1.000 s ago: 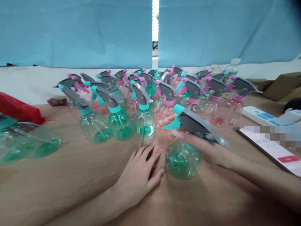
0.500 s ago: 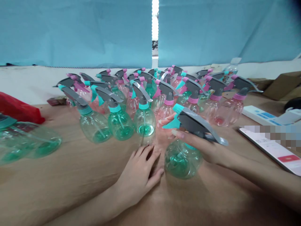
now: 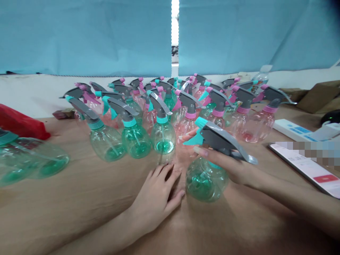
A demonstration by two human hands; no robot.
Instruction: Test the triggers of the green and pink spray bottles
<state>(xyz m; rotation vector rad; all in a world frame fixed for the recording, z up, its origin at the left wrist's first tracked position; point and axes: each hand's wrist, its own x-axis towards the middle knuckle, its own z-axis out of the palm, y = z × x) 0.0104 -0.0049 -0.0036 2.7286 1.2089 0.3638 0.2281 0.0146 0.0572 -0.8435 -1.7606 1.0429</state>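
My right hand (image 3: 223, 163) is closed round the neck of a clear green spray bottle (image 3: 202, 182) with a grey head and a turquoise nozzle and trigger. The bottle is tilted a little, its base close to the tabletop; whether it touches is hard to tell. To its left, my left hand (image 3: 159, 191) lies palm down on the wooden table (image 3: 101, 202), fingers slightly apart and holding nothing. Just beyond the hands stand a clear spray bottle with a turquoise collar (image 3: 163, 136) and a green spray bottle (image 3: 136, 138). A pink spray bottle (image 3: 187, 124) stands behind my right hand.
Several more pink and green spray bottles crowd the back of the table. At the left edge are green bottles (image 3: 51, 159) and a red plastic bag (image 3: 22, 122). On the right lie a phone (image 3: 300, 166), a white power strip (image 3: 292, 129) and a cardboard box (image 3: 320, 95).
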